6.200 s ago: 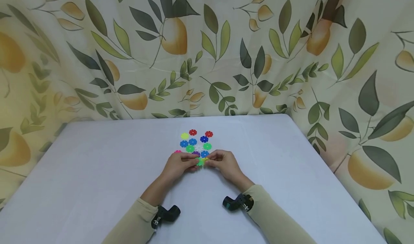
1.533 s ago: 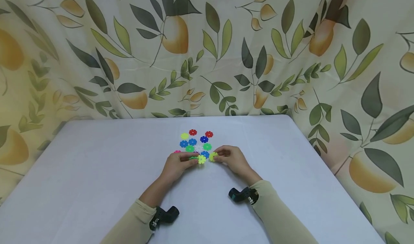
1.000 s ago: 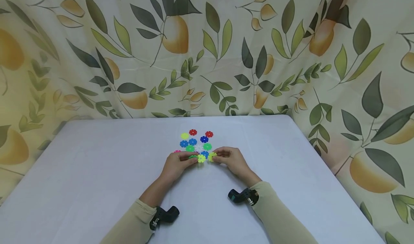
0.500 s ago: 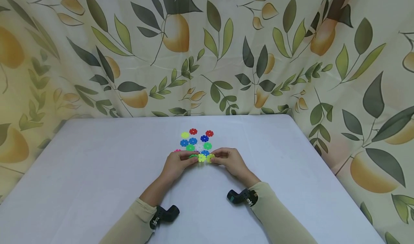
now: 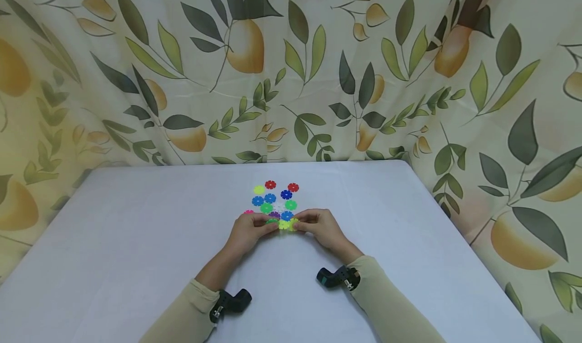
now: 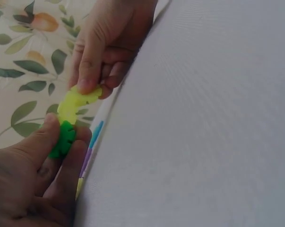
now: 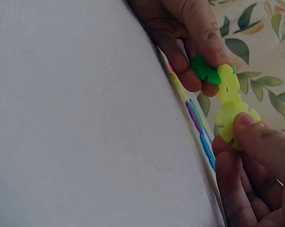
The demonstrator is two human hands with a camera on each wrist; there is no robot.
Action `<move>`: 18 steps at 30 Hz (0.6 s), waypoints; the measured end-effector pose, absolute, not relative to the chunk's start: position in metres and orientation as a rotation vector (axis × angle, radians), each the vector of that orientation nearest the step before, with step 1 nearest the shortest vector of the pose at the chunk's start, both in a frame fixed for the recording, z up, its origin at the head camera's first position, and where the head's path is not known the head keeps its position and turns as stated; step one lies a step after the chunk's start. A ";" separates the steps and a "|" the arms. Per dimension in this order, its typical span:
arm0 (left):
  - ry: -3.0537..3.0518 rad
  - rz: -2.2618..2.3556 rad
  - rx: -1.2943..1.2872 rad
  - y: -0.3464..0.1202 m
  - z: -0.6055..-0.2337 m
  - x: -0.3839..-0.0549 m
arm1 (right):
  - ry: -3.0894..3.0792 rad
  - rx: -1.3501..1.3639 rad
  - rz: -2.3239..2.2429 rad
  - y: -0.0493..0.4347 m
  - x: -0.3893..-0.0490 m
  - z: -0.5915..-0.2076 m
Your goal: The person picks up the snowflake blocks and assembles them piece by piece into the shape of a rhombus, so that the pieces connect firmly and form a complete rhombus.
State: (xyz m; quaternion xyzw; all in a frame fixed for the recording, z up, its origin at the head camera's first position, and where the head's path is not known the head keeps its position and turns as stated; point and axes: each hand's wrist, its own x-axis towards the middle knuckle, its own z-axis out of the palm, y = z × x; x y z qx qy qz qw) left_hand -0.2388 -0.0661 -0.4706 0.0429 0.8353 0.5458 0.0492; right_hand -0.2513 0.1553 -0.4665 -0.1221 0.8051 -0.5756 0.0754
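Note:
My left hand point(image 5: 246, 233) pinches a green notched snowflake disc point(image 6: 63, 140) between thumb and fingers. Slotted to that green disc is a yellow snowflake disc point(image 7: 228, 88), standing across it. In my right hand point(image 5: 324, 228) a second yellow snowflake disc point(image 7: 228, 121) is pinched by thumb and index finger. Its edge meets the first yellow disc, and the two overlap at their notches in the right wrist view. Both hands are close together near the table's middle, and fingertips hide parts of the outer discs.
Several loose discs lie just beyond my hands on the white table point(image 5: 136, 242), among them a red disc point(image 5: 270, 185), a dark blue disc point(image 5: 286, 195) and a purple disc point(image 5: 275, 215). Behind the table hangs a leaf-and-fruit patterned curtain point(image 5: 291, 95).
My right hand has come left, bringing its yellow disc from a gap away to the edge of the first yellow disc. The left hand stays nearly still, holding the green one.

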 end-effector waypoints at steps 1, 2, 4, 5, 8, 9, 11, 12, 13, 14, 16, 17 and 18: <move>2.531 1.666 0.137 -0.066 -0.471 -0.239 | 2.414 -0.368 -1.726 0.155 -0.251 -0.466; 2.518 1.669 0.145 -0.066 -0.472 -0.239 | 2.416 -0.369 -1.724 0.154 -0.251 -0.467; 2.494 1.675 0.162 -0.066 -0.472 -0.239 | 2.415 -0.371 -1.726 0.153 -0.251 -0.467; 2.484 1.677 0.170 -0.066 -0.473 -0.239 | 2.419 -0.372 -1.724 0.153 -0.251 -0.467; 2.457 1.687 0.174 -0.066 -0.472 -0.239 | 2.420 -0.368 -1.720 0.151 -0.250 -0.467; 2.449 1.691 0.174 -0.066 -0.472 -0.239 | 2.419 -0.366 -1.721 0.150 -0.250 -0.467; 2.444 1.691 0.172 -0.066 -0.472 -0.238 | 2.410 -0.363 -1.717 0.149 -0.249 -0.465; 2.446 1.687 0.172 -0.066 -0.472 -0.239 | 2.405 -0.365 -1.715 0.147 -0.247 -0.461; 2.452 1.684 0.174 -0.066 -0.471 -0.239 | 2.402 -0.378 -1.716 0.146 -0.244 -0.457; 2.458 1.683 0.179 -0.066 -0.472 -0.239 | 2.401 -0.390 -1.718 0.145 -0.242 -0.454; 2.463 1.677 0.184 -0.066 -0.473 -0.239 | 2.406 -0.395 -1.706 0.143 -0.238 -0.448; 2.458 1.679 0.185 -0.066 -0.473 -0.239 | 2.413 -0.396 -1.699 0.143 -0.238 -0.448; 2.457 1.677 0.186 -0.066 -0.473 -0.239 | 2.413 -0.395 -1.706 0.143 -0.238 -0.450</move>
